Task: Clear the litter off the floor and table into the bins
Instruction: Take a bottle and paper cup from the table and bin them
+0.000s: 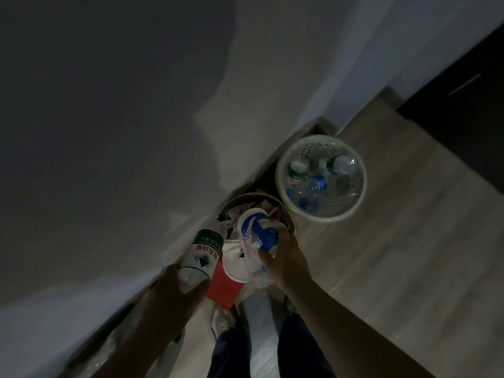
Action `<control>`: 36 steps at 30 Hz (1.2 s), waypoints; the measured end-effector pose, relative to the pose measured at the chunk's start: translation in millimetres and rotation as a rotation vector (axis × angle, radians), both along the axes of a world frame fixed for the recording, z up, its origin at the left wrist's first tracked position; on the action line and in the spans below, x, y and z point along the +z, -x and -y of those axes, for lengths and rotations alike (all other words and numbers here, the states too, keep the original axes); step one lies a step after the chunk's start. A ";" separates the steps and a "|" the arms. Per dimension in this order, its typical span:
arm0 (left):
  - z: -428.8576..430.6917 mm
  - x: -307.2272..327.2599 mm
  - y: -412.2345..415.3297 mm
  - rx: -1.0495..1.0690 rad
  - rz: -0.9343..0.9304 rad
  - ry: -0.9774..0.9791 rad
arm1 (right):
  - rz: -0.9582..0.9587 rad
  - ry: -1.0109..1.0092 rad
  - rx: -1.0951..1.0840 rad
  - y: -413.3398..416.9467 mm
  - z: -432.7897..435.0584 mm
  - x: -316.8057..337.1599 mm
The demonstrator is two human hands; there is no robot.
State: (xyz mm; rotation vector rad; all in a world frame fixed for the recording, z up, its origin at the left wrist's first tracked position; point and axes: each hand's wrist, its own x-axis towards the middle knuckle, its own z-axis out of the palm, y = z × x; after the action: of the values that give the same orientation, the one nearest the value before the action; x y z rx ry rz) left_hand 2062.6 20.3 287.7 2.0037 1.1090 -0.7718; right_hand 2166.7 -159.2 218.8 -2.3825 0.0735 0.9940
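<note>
**Operator:** Head view, left arm: pose?

**Guide:** Your left forearm enters from the bottom edge and runs up and to the right. Your left hand (174,290) sits low, beside the wall (109,132), short of the dark bin (240,197).

**Operator:** Left hand: grip?

**Guide:** The fingers and thumb are curled round the base end of a plastic bottle (203,255) with a green and white label. The bottle points up and away from you, with its far end over the near rim of the dark bin. A red carton (225,287) lies just under the thumb. The dim light does not show which of your hands carries it.

**Operator:** Right arm: pose?

**Guide:** Your right forearm enters from the lower right and angles up and to the left. Your right hand (286,257) is over the near side of the dark bin.

**Operator:** Right hand: grip?

**Guide:** The fingers are closed round a blue and white cup (259,230), tipped with its mouth up and left, above the litter already in that bin. A crumpled wrapper (256,266) is held in the same grip. A white paper cup (236,266) sits between your two hands, touching the wrapper; its support cannot be determined.

**Operator:** Second bin: location?

**Guide:** The pale green basket bin (324,220) stands on the floor (381,241), just beside the dark bin on its far right. It holds clear plastic bottles (316,184).
</note>
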 end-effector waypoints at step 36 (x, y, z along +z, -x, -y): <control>49.9 -22.8 -111.2 -0.228 0.139 0.029 | -0.059 0.096 -0.114 -23.9 101.1 -7.4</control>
State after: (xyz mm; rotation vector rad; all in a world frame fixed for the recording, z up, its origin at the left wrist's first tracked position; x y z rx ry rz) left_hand 2173.8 -29.6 264.9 2.1484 0.7951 -0.7455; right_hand 2190.6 -260.3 211.4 -2.4047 0.2823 1.0273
